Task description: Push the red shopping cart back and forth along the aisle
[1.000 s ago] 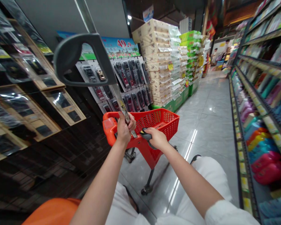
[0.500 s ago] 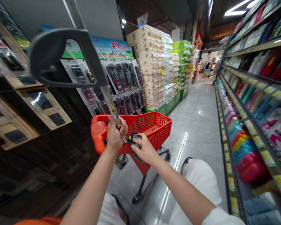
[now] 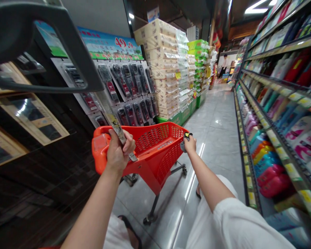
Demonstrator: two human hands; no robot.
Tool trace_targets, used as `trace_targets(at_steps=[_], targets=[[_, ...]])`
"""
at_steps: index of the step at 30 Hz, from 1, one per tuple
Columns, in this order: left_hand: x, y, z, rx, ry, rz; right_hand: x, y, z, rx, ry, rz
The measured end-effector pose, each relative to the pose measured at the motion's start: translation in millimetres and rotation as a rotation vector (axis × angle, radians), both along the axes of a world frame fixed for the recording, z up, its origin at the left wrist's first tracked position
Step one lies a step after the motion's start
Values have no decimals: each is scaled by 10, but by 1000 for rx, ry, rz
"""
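Note:
My left hand [image 3: 119, 150] is wrapped round the lower part of a scuffed metal pole [image 3: 111, 116], which slants up to the left over the rear of a red shopping cart [image 3: 145, 169]. A dark grey plastic loop [image 3: 80, 57] is fixed higher on the pole, close to the camera and cut off by the frame edge. The pole's lower end shows just below my fist. My right hand [image 3: 190, 143] is closed on a small grey piece with a black and yellow top [image 3: 183, 145], beside the cart's right front corner. What this piece is cannot be made out.
Blister-packed goods [image 3: 129, 79] hang on the left, beyond framed boxes [image 3: 31, 117]. Stacked cartons [image 3: 160, 69] line the aisle behind. Shelves of bottles and packs [image 3: 282, 114] run along the right. Tiled floor [image 3: 220, 114] stretches ahead, with a person [image 3: 224, 65] far off.
My right hand has moved from beside the pole's lower end away to the right, carrying the grey piece. The pole and loop have shifted left in view, still in my left hand.

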State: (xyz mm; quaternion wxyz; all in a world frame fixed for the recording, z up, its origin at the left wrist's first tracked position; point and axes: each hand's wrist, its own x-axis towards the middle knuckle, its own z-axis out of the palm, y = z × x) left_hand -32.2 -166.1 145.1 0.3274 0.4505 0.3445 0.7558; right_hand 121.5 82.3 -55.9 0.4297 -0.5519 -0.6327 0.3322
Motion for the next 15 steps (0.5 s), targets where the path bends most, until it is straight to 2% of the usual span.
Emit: trace_targets(at_steps=[3,7,10,15], targets=[[21,21,-2,2,-4,-1,-107,-119,-90,-7,3,14],[43,83,-25,-4,-32,-6,-288,-540,-144,92,6,53],[71,164,-56,13,-32,-4,-395,-980,-56,179,11,138],[114,288,-89,23,-24,11,-491,-1644,223,274,120,312]])
